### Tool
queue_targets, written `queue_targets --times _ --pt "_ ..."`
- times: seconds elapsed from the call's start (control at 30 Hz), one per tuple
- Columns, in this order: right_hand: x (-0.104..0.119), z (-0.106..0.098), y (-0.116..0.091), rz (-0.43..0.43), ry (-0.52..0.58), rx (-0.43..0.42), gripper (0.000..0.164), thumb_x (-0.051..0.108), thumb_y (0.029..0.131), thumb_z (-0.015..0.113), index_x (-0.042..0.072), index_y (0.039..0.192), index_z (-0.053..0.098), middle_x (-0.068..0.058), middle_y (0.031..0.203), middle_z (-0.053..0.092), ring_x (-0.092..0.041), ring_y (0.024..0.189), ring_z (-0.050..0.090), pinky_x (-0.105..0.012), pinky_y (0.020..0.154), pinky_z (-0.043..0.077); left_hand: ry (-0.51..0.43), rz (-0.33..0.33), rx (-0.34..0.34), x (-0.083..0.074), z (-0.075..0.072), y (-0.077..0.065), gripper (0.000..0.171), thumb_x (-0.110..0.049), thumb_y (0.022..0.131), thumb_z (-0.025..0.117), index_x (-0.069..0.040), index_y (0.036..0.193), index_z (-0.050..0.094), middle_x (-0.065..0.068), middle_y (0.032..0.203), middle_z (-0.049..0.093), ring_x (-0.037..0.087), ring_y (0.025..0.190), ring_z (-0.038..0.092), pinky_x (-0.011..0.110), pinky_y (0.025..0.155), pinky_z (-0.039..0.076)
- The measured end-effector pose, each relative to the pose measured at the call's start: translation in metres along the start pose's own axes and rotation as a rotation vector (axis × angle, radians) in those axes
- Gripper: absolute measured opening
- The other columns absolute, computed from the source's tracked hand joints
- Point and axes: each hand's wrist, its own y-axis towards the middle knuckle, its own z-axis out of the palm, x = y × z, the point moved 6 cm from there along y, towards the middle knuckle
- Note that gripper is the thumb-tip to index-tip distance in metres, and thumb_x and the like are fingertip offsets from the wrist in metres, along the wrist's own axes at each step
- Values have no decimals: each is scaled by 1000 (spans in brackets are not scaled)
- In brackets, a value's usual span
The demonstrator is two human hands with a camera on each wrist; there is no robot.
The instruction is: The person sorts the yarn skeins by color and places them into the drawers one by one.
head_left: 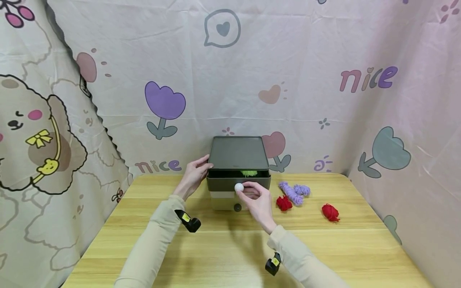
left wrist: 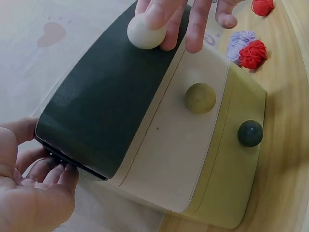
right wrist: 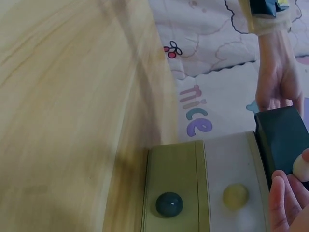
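A small three-drawer cabinet (head_left: 237, 154) with a dark grey lid stands at the back of the table. Its dark top drawer (left wrist: 106, 92) is pulled partway out, and some bright green yarn (head_left: 249, 173) shows inside. My right hand (head_left: 258, 202) pinches the white knob (head_left: 239, 187) on that drawer between thumb and fingers. At the cabinet's left side, my left hand (head_left: 194, 178) grips the edge, thumb apart from the curled fingers. Below are a cream drawer with a yellowish knob (left wrist: 201, 98) and an olive drawer with a dark knob (left wrist: 250, 133).
Right of the cabinet lie purple yarn skeins (head_left: 293, 193), a red yarn bundle (head_left: 284, 203) and another red yarn bundle (head_left: 330, 212) farther right. Patterned cloth (head_left: 223, 80) hangs behind the wooden table (head_left: 216, 256) and along its sides.
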Motion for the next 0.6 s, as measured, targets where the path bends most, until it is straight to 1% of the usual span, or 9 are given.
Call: queue_targets --times 0.07,0.13,0.2,0.27,0.33,0.37,0.43,0.5,0.6 --pt "-1 0 3 -5 -3 -6 27 7 83 81 3 107 72 -23 97 77 -2 70 70 -23 50 55 9 -1 5 0 1 0 60 -1 102 51 -8 158 30 7 169 19 2 108 56 12 97 47" --pt "-2 1 6 -1 -1 -7 27 8 83 81 4 108 72 -22 98 77 -2 69 70 -24 47 54 5 -2 8 -1 1 0 61 -1 102 51 -8 158 30 8 170 15 12 137 45 23 118 37" --pt "-3 1 8 1 -3 -7 28 8 83 81 4 109 72 -22 98 77 -2 70 70 -27 47 55 -3 -1 13 -1 2 0 61 -1 102 51 -7 158 29 9 171 13 16 147 33 33 127 23" --pt "-4 1 10 8 -5 -5 28 9 83 81 5 109 72 -22 99 77 -3 71 71 -30 48 56 -6 -1 16 -1 2 0 61 -1 102 51 -7 158 29 10 170 13 16 137 45 37 128 21" --pt "-4 1 12 18 -6 -3 27 10 83 82 6 109 73 -21 99 77 -5 72 71 -33 49 57 -6 -5 11 0 1 0 61 -1 102 51 -8 158 30 9 170 16 6 109 55 34 126 25" --pt "-5 2 13 22 -7 -2 27 11 83 82 6 109 73 -20 99 77 -7 72 72 -34 49 58 -2 -4 13 0 1 0 60 -2 102 51 -8 158 30 9 170 17 2 94 53 32 123 28" --pt "-6 2 14 25 -7 -1 27 11 83 82 7 108 73 -19 99 78 -13 74 74 -34 49 58 5 1 16 -1 1 0 60 -2 102 51 -8 158 30 10 169 18 -1 72 42 25 112 35" --pt "-1 3 14 22 -2 0 26 9 84 81 5 108 72 -21 99 77 -21 76 75 -33 48 57 4 7 15 -1 1 -1 60 -2 102 51 -8 158 30 11 168 21 -3 65 39 18 100 39" --pt "7 4 13 36 -4 7 27 4 85 78 -2 110 70 -26 102 75 -36 82 75 -27 47 55 8 8 10 -1 1 -1 59 -3 103 51 -8 158 30 11 167 23 -4 62 36 13 84 41"
